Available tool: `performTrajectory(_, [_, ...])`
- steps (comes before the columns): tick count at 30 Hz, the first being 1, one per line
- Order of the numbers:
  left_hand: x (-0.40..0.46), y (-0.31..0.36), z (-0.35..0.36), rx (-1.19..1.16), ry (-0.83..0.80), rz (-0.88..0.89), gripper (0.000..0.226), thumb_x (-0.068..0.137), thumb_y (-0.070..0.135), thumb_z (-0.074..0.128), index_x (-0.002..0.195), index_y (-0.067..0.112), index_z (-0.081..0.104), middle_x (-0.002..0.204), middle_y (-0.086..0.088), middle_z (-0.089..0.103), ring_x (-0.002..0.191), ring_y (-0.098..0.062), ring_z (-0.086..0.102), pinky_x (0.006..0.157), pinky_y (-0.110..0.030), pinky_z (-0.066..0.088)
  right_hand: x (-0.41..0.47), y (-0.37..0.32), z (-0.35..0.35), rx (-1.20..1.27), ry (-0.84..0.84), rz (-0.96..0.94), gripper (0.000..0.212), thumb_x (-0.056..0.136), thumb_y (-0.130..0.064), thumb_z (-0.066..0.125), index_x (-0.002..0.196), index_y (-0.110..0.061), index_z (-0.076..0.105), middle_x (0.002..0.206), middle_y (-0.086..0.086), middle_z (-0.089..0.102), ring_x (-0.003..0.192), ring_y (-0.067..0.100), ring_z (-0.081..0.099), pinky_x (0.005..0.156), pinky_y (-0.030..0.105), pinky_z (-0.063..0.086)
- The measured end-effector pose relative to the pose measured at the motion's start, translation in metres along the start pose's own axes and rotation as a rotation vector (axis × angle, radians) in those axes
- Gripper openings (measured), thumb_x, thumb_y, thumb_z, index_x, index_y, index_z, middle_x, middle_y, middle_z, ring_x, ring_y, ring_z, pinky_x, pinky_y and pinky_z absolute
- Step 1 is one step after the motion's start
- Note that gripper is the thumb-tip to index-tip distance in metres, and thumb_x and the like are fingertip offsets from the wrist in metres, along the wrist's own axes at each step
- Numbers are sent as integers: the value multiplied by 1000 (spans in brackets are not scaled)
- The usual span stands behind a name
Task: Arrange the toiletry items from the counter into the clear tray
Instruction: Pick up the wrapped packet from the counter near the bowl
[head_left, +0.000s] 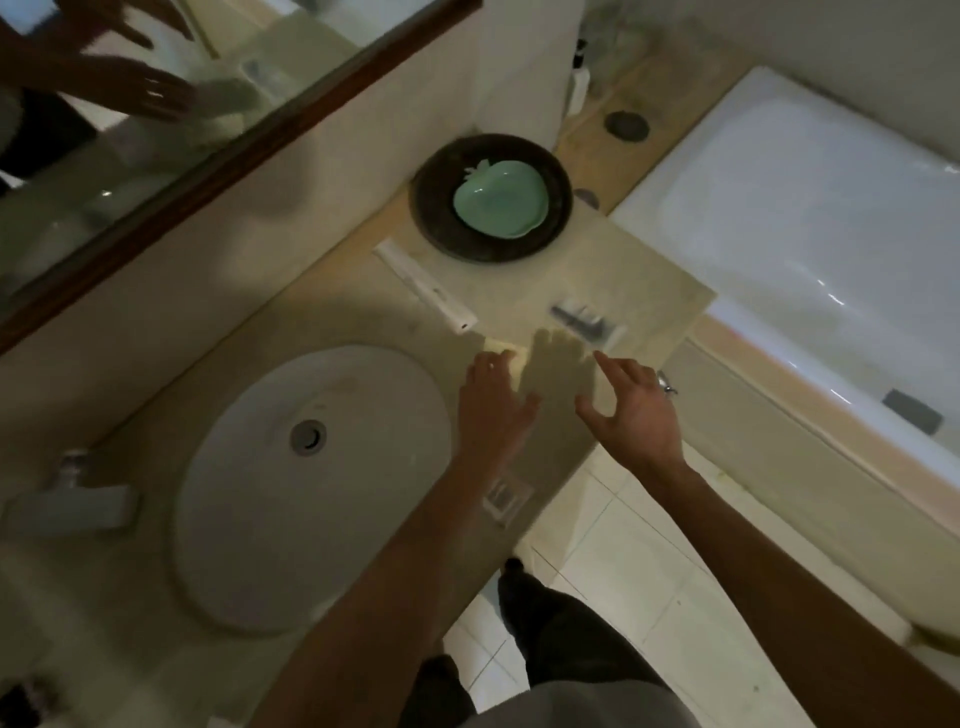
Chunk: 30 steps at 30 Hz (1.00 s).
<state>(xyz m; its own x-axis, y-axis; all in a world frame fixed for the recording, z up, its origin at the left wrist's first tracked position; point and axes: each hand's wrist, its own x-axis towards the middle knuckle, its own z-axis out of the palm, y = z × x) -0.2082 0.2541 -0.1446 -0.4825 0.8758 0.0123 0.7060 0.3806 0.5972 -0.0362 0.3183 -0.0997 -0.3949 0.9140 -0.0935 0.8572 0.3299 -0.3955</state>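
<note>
- Left hand (493, 400) reaches forward, palm down, fingers together and extended.
- Right hand (634, 405) reaches alongside, fingers spread and slightly curled, holding nothing.

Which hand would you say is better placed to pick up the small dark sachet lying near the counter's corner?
Right, probably. The right hand is open and empty, fingertips just short of the dark sachet. The left hand sits farther away, over a pale yellow item.
</note>
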Motion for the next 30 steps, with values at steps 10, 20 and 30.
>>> performTrajectory(10, [166,17,44,19,-268,-301,34,94,23,50,111,-2,66,114,-18,64,107,-31,59,91,-36,46,114,67,16,192,-120,442,46,84,-48,56,115,-17,68,116,10,67,103,32,63,80,33,47])
performTrajectory(20, [190,17,49,109,-295,-239,23,86,16,60,107,10,67,113,-10,65,106,-25,62,86,-38,52,130,77,27,464,-145,542,30,91,-40,62,91,-13,75,77,4,65,63,12,56,49,18,35])
performTrajectory(30, [222,36,44,469,-571,369,35,89,3,52,114,27,56,128,-1,47,118,-23,44,101,-42,37,138,82,37,525,-113,594,33,91,-38,64,95,-8,77,72,2,62,52,5,50,39,16,33])
